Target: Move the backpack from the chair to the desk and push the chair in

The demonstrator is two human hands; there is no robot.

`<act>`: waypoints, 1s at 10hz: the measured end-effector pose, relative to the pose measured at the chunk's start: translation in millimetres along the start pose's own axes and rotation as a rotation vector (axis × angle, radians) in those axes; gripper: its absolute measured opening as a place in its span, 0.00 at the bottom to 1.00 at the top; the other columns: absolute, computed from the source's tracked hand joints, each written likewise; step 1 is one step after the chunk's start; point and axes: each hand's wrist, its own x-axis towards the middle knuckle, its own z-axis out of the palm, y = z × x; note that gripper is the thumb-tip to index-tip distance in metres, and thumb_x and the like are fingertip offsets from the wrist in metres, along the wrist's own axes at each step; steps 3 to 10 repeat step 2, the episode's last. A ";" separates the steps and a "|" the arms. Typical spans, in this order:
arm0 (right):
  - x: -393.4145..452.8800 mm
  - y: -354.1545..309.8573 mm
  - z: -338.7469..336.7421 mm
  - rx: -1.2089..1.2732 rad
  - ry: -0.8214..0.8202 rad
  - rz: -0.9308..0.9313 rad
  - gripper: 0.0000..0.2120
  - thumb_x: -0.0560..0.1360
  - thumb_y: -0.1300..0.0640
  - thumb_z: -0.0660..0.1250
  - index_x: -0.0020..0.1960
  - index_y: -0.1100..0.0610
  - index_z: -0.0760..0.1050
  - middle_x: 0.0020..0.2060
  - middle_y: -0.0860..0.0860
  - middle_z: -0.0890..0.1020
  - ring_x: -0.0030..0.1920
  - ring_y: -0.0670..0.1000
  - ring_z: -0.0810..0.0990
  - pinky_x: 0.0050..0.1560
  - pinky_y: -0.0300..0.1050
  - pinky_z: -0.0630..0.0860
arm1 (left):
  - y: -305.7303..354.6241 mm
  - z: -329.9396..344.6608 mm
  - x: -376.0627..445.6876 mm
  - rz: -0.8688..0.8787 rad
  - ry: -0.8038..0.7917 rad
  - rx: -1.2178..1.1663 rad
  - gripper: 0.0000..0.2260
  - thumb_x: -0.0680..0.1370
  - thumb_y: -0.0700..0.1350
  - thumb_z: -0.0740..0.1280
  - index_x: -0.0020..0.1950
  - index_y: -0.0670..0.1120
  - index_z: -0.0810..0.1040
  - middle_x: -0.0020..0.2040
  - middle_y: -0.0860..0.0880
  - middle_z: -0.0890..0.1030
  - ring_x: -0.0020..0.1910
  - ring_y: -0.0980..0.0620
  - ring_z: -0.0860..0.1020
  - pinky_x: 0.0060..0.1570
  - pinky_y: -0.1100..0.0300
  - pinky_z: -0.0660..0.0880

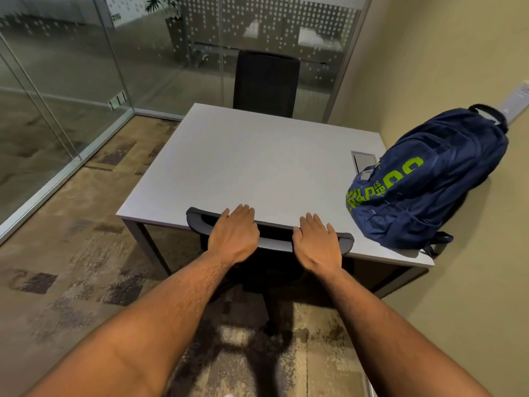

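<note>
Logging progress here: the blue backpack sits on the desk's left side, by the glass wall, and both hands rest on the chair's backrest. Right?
No: the head view shows the backpack on the desk, at its right side, against the painted wall. The left hand and right hand do rest on the chair's backrest.

chair (275, 244) seat hidden, probably under desk (243, 156)

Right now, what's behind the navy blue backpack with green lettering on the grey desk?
The navy backpack leans against the beige wall; a pale wall-mounted strip shows past its top. It partly covers the grey cable hatch in the grey desk. The wall directly behind it is hidden.
</note>
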 end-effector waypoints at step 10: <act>5.6 -1.7 -16.2 0.153 -0.050 -0.003 0.31 0.85 0.41 0.44 0.84 0.55 0.51 0.84 0.51 0.50 0.83 0.50 0.47 0.81 0.58 0.46 | 2.7 -11.8 6.3 -0.006 -0.028 0.049 0.30 0.86 0.56 0.46 0.84 0.43 0.44 0.84 0.45 0.39 0.82 0.47 0.36 0.78 0.45 0.33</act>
